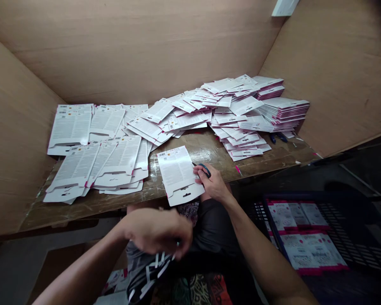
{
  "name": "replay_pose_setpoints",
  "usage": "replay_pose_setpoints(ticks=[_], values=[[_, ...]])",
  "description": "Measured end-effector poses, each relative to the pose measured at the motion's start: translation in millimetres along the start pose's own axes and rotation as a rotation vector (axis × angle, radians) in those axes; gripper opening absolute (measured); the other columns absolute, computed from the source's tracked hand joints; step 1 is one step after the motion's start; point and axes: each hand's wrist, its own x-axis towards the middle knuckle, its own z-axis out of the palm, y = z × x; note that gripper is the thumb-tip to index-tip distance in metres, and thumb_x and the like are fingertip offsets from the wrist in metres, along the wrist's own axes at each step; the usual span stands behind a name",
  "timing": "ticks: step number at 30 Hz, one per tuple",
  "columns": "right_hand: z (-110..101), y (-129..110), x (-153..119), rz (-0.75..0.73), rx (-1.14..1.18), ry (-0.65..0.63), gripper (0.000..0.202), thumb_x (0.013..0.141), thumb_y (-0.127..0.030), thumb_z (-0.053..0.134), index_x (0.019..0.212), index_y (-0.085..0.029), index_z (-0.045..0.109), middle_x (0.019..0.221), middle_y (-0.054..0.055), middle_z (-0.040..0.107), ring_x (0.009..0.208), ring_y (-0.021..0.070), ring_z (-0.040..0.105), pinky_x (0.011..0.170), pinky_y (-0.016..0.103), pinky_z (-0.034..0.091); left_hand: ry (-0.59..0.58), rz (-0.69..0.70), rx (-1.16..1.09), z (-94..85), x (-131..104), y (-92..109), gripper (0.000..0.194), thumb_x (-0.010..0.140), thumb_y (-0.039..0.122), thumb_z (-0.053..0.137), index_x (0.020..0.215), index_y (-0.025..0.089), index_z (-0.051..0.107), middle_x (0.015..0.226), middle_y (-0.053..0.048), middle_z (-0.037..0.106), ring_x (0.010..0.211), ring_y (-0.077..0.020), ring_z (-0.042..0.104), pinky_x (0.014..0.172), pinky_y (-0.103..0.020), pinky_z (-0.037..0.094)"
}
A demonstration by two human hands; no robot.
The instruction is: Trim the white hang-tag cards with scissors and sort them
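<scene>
- Many white printed cards lie spread and stacked across the counter [209,154]; more sit in a dark crate [352,220] at the right, so a good share looks sorted, by my judgement, with loose heaps [241,123] left
- Right hand [211,182] rests at the right edge of a single card [179,173] at the counter's near edge, fingers curled round a dark-handled tool [205,169], probably scissors
- Left hand [158,231] hangs blurred below the counter, well apart from that card; its grip closed or not I cannot tell

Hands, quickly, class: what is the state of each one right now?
Left hand: blurred, curled low over the lap; contents cannot be told.
Right hand: closed on scissors, touching the card.
</scene>
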Motion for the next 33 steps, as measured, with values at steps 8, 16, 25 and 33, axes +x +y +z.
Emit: replay_pose_setpoints(ticks=[8, 16, 25, 33], values=[[-18.0, -17.8, -14.1, -0.366, -0.484, -0.291, 0.034, 0.104, -0.051, 0.069, 0.125, -0.025, 0.073, 0.121, 0.012, 0.074, 0.113, 0.0308, 0.07, 0.103, 0.049, 0.058, 0.751, -0.435, 0.64, 38.6, -4.4, -62.0, 0.045, 0.09, 0.057, 0.081, 0.109, 0.021, 0.062, 0.16, -0.018, 0.054, 0.155, -0.0417, 0.043, 0.123, -0.061, 0.044], [-35.3, -18.4, -8.6, -0.572, -0.972, -0.461, 0.03, 0.092, -0.032, 0.085, 0.116, -0.022, 0.069, 0.125, 0.014, 0.071, 0.113, 0.0343, 0.064, 0.097, 0.051, 0.052, 0.783, -0.5, 0.749, 52.3, 19.8, -62.5, 0.057, 0.092, 0.06, 0.077, 0.121, 0.014, 0.061, 0.154, -0.026, 0.054, 0.159, -0.0528, 0.034, 0.127, -0.072, 0.035], [-33.8, -21.5, -0.3, -0.551, -0.83, -0.467, 0.032, 0.091, -0.028, 0.083, 0.118, -0.023, 0.066, 0.124, 0.013, 0.07, 0.116, 0.033, 0.063, 0.099, 0.048, 0.05, 0.752, -0.359, 0.671, 45.1, 4.3, -68.4, 0.035, 0.104, 0.048, 0.066, 0.121, 0.018, 0.063, 0.136, -0.014, 0.065, 0.162, -0.042, 0.033, 0.134, -0.069, 0.027], [-9.6, -17.2, -1.0, -0.402, -0.862, -0.173, 0.022, 0.107, -0.044, 0.062, 0.107, -0.022, 0.062, 0.109, 0.011, 0.064, 0.106, 0.0322, 0.057, 0.094, 0.046, 0.05, 0.952, -0.375, 0.7, 43.2, 15.2, -85.9, 0.02, 0.111, 0.024, 0.051, 0.124, 0.021, 0.066, 0.111, -0.01, 0.071, 0.137, -0.0314, 0.059, 0.122, -0.059, 0.046]])
